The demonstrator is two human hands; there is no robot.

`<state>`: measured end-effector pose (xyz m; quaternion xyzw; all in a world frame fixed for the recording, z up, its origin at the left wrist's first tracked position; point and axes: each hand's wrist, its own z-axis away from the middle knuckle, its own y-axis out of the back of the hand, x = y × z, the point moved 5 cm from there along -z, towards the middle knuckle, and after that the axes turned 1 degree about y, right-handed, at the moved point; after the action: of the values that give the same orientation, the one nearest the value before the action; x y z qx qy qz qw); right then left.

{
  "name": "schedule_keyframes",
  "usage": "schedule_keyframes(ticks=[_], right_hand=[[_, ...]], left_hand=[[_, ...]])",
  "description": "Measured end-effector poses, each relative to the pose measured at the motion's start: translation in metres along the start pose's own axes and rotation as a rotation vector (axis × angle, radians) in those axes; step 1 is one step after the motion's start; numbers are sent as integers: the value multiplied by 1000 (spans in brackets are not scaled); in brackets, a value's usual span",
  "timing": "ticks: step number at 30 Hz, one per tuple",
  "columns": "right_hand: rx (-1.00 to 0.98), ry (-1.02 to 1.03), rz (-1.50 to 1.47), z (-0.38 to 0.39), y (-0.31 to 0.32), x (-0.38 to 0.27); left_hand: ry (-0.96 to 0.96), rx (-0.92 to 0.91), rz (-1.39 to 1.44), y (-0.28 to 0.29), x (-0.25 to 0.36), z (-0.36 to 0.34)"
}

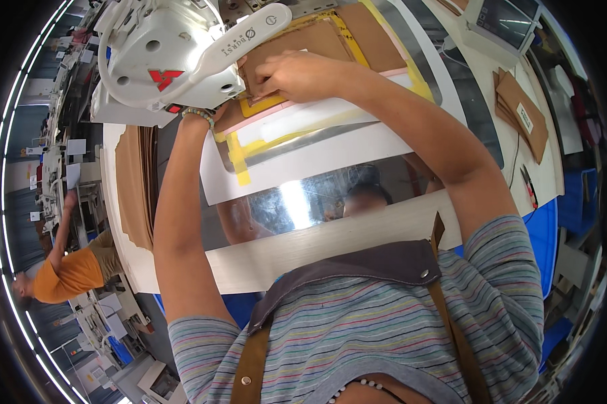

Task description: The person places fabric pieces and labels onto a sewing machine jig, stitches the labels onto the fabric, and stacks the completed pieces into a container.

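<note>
Striped grey shirt (357,316), brown straps (253,363), beaded bracelet (201,112)

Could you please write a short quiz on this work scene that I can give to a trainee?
1. True or false: the beaded bracelet is on the left wrist.
2. Beside the white machine head, the right hand is over which thing?
A) a blue bin
B) a brown panel with yellow around it
C) a grey screen
3. Fill in: the small tool lying on the right side of the table has ____ handles.

Key: 1 true; 2 B; 3 red.
</note>
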<state>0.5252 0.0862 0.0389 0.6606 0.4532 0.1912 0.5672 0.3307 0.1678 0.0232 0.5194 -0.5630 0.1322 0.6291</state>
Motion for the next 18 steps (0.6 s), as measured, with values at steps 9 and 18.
schedule_keyframes(ticks=[9,18], right_hand=[[38,-83,-25,-33,-1,13],[-40,-61,91,-16,-5,12]], left_hand=[[-156,47,-872,26,-36,15],[52,145,-554,18,-40,52]])
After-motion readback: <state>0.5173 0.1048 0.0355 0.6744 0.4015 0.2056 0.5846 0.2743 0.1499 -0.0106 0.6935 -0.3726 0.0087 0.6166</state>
